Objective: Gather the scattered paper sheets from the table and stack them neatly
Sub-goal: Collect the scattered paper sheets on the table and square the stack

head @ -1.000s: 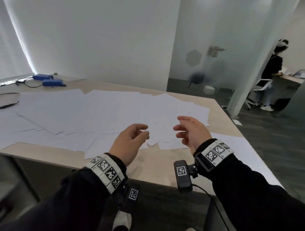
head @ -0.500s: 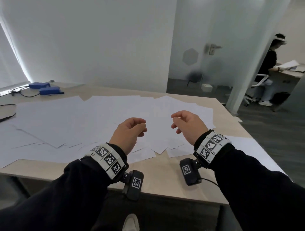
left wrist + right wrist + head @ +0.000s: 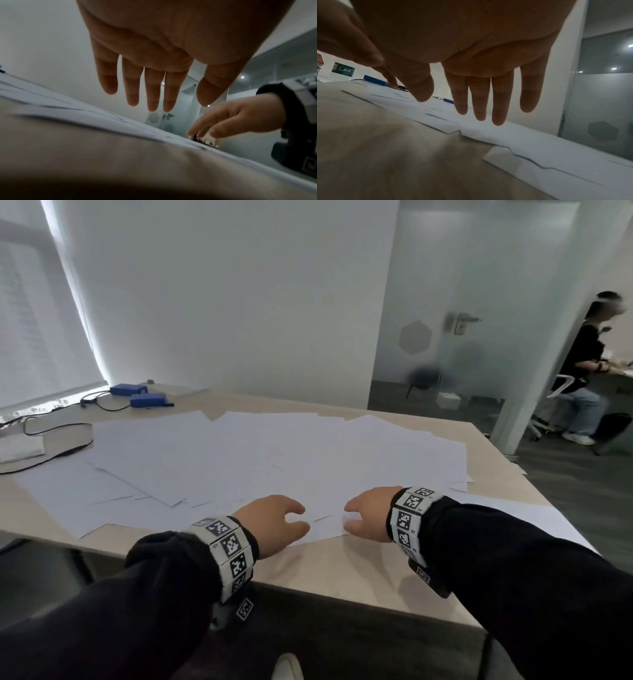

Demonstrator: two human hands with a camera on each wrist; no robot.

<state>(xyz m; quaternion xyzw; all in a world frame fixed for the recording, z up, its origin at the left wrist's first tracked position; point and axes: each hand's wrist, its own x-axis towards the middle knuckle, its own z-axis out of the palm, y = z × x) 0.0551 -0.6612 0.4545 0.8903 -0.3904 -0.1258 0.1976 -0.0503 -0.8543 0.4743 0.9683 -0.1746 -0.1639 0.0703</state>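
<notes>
Both arms in black sleeves reach forward over the near edge of the table (image 3: 359,580), each wrist banded with a strip of black-and-white markers. The left hand (image 3: 274,523) and the right hand (image 3: 368,517) are held palm down, side by side with a small gap between them, just above the nearest paper sheets (image 3: 274,460). In the wrist views the left hand (image 3: 154,44) and the right hand (image 3: 471,40) each show four fingers stretched out almost straight with the thumb spread apart, so each grip is released and holds nothing; whether any fingertip touches the paper cannot be told. The sheets are plain white, flat and blank, lying overlapped at many angles in one wide spread that covers most of the light wooden table, their corners jutting toward the near edge; they overlap too much to count. One more sheet (image 3: 534,518) lies at the right near corner, past the right wrist. At the far left stand two blue boxes (image 3: 138,395) side by side, with black cables (image 3: 51,446) trailing from them. Beyond the table are a white wall and a frosted glass door (image 3: 455,354), and one person (image 3: 582,378) sits at the far right.
</notes>
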